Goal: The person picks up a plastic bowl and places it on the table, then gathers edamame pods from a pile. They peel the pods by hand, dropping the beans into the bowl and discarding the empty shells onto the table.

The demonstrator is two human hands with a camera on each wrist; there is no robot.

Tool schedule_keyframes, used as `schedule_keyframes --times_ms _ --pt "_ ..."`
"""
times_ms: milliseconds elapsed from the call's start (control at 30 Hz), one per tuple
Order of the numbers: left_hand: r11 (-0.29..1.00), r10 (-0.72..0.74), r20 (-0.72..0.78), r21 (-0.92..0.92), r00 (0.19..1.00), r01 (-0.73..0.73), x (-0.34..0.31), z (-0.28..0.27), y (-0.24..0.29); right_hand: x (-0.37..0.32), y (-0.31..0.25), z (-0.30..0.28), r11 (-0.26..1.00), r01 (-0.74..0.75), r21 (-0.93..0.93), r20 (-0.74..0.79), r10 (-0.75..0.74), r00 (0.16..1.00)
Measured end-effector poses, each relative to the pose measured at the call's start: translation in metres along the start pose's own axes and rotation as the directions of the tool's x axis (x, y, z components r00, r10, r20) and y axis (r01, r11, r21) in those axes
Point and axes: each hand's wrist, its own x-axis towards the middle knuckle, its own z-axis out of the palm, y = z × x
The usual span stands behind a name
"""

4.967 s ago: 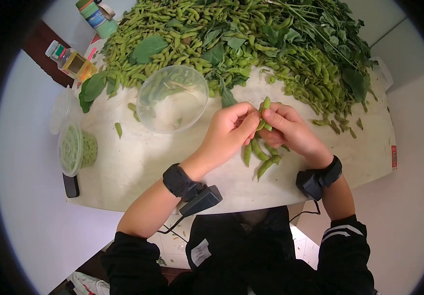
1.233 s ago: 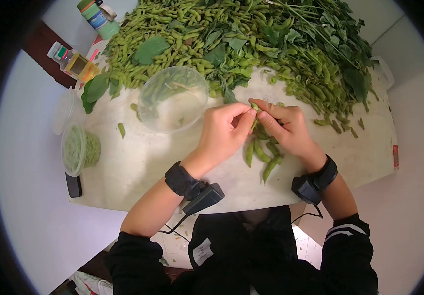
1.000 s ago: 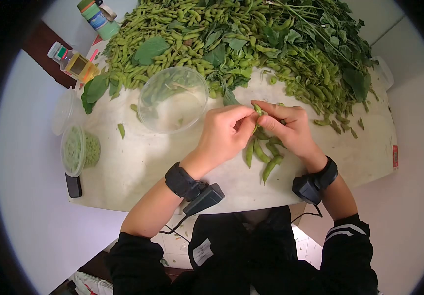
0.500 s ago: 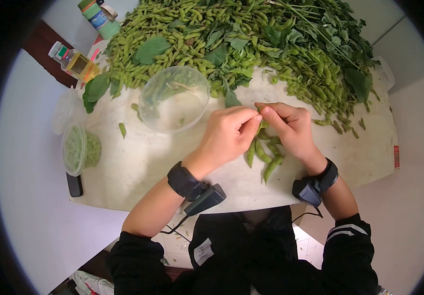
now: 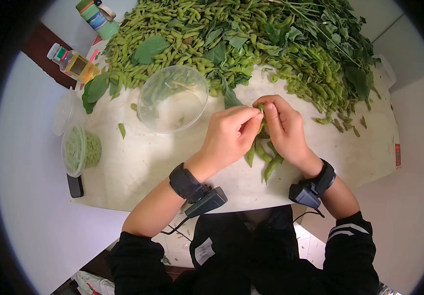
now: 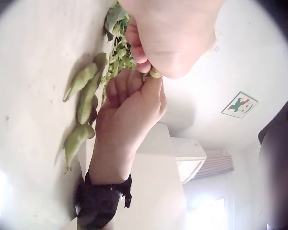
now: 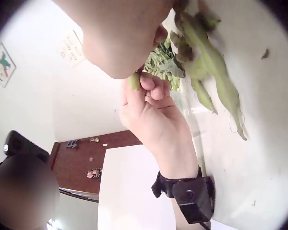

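Fingertip to fingertip, my left hand and right hand pinch one green soybean pod above the table. Most of that pod is hidden by the fingers; a pale green end shows between the left thumb and forefinger in the right wrist view. The right thumb stands upright along the pod. Just under the hands lie several plump pods on the pale tabletop, partly covered by the right hand. A clear plastic bowl stands left of the hands, with a few scraps inside.
A large heap of pods and leafy stems spreads along the back. At left are a tub of shelled beans, a clear lid, a black phone, an oil bottle and a green flask.
Five seconds ago the pod stood out plainly between the hands; now the fingertips mostly cover it. Over the last half second the right hand has turned more upright and shifted slightly left.
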Motion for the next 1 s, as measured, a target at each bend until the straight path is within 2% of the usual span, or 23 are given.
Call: schedule_keyframes --times_ms 133,200,233,300,400,500,633,800,900,1000 --pt "0.998 -0.052 0.002 -0.039 0.999 0.052 -0.001 0.000 -0.002 0.002 0.004 -0.001 0.988 -0.069 0.140 0.019 0.067 0.998" --pt "0.893 -0.325 0.105 -0.292 0.940 0.342 -0.001 -0.001 0.004 0.001 0.002 -0.002 0.960 -0.139 0.242 0.020 0.138 0.990" --pt "0.894 -0.325 0.104 -0.292 0.940 0.341 0.000 -0.003 0.005 0.001 0.000 -0.003 0.960 -0.138 0.242 0.021 0.137 0.990" --pt "0.781 -0.429 0.193 -0.412 0.883 0.469 0.003 -0.006 0.006 0.001 -0.004 -0.004 0.893 -0.207 0.400 0.075 0.193 0.978" --pt "0.719 -0.439 0.243 -0.483 0.865 0.500 0.006 -0.007 0.005 0.002 -0.007 -0.008 0.827 -0.282 0.486 0.141 0.244 0.959" --pt "0.645 -0.460 0.275 -0.550 0.844 0.531 0.009 -0.010 0.000 0.001 -0.006 -0.003 0.794 -0.251 0.553 0.090 0.243 0.966" --pt "0.637 -0.478 0.284 -0.540 0.831 0.550 0.010 -0.012 0.003 0.001 -0.005 -0.005 0.784 -0.233 0.575 0.102 0.214 0.972" --pt "0.710 -0.465 0.246 -0.471 0.851 0.524 0.009 -0.011 0.002 0.003 -0.005 -0.006 0.764 -0.335 0.551 0.118 0.325 0.938" --pt "0.710 -0.462 0.238 -0.478 0.854 0.517 0.009 -0.011 0.000 0.004 -0.005 -0.005 0.802 -0.298 0.518 0.043 0.323 0.945" --pt "0.678 -0.500 0.243 -0.487 0.831 0.550 0.009 -0.010 0.001 0.004 -0.003 -0.006 0.816 -0.276 0.507 0.045 0.295 0.955"
